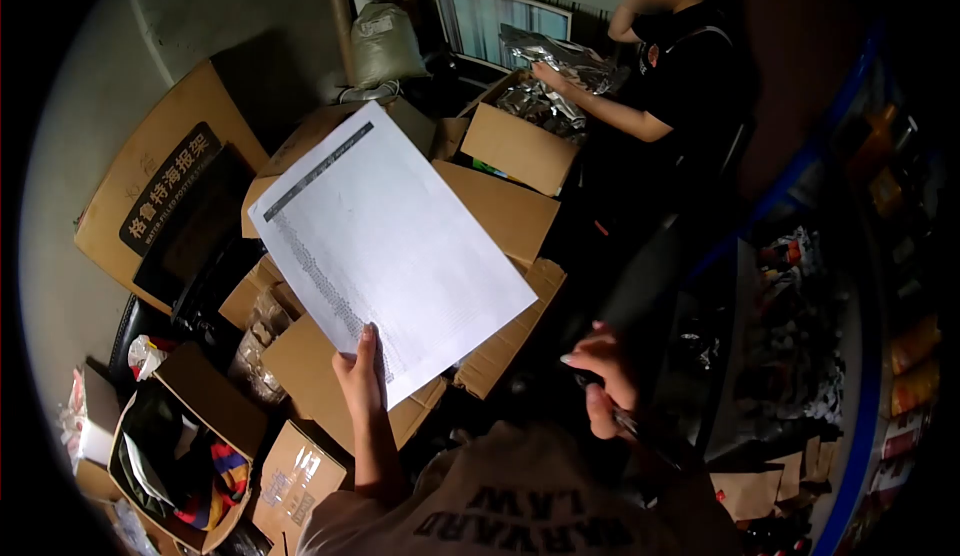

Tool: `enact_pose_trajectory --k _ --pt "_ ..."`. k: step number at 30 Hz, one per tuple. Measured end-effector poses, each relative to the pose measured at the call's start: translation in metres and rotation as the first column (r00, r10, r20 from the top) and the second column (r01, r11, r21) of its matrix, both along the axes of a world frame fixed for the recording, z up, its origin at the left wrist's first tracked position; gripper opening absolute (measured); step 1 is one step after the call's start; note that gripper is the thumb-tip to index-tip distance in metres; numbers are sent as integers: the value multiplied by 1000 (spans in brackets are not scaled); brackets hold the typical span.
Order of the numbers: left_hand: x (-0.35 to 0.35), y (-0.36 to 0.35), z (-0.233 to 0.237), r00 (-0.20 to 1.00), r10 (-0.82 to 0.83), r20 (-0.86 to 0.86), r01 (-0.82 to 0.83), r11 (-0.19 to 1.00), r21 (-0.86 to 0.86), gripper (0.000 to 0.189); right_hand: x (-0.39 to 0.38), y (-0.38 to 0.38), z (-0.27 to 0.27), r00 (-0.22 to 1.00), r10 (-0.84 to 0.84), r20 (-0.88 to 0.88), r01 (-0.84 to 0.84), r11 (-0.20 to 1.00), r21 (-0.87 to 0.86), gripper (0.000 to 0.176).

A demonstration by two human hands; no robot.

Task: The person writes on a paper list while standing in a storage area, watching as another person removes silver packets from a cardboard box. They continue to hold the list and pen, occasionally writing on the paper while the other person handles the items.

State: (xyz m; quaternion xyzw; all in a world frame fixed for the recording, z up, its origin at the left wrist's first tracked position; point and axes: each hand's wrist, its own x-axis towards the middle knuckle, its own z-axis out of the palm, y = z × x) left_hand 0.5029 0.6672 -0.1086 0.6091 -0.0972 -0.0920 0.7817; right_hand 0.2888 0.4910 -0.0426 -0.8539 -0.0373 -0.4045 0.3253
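A white printed sheet (pixel 400 246) with a dark header bar is held up by my left hand (pixel 362 371), whose thumb presses on its lower left edge. My right hand (pixel 605 381) is at the lower right, apart from the sheet, with its fingers curled round a dark, slender pen-like object (pixel 645 436). Behind and below the paper lie open cardboard boxes (pixel 500 211), partly hidden by it.
A person in black (pixel 670 86) stands at the back, one hand at silvery packaging (pixel 560 61) over a box. A box with cloth (pixel 215 476) sits lower left. Shelving with a blue edge (pixel 860 456) runs along the right. A large printed carton (pixel 170 191) leans left.
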Motion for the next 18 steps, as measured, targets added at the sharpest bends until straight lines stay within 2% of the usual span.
enact_pose_trajectory --k 1,3,4,5,7,9,11,13,15,16,18 --pt "-1 -8 3 998 55 7 -55 998 44 32 -2 -5 11 997 -4 80 5 1000 -11 37" --pt "-6 -24 10 984 174 23 -176 975 133 30 -14 -12 50 1000 -25 8 26 990 -137 28" --pt "-6 -31 11 964 266 -8 -260 945 197 28 -11 -17 57 984 25 179 5 987 -163 21" --pt "-7 -38 13 975 220 3 -219 969 110 28 -7 -18 63 936 75 344 -10 982 -189 15" --pt "-10 -51 17 991 124 43 -121 991 -58 27 -16 -6 81 959 -82 273 102 993 -61 9" --pt "-13 -61 19 983 127 130 -134 990 42 26 -17 -3 87 954 -206 218 219 975 -37 14" --pt "-12 -65 18 990 111 91 -127 973 194 27 -22 5 102 948 -164 273 149 986 74 39" --pt "-19 -79 28 982 157 109 -171 975 142 22 -13 16 124 924 -220 313 119 942 313 43" --pt "-20 -87 31 971 203 123 -216 971 105 21 -11 -1 122 931 -188 314 114 964 240 30" --pt "-18 -86 30 967 217 131 -232 967 108 22 -9 -29 112 946 -137 293 125 990 58 17" --pt "-23 -79 26 964 232 133 -250 957 145 25 -5 -44 108 943 -30 331 60 995 -78 13"
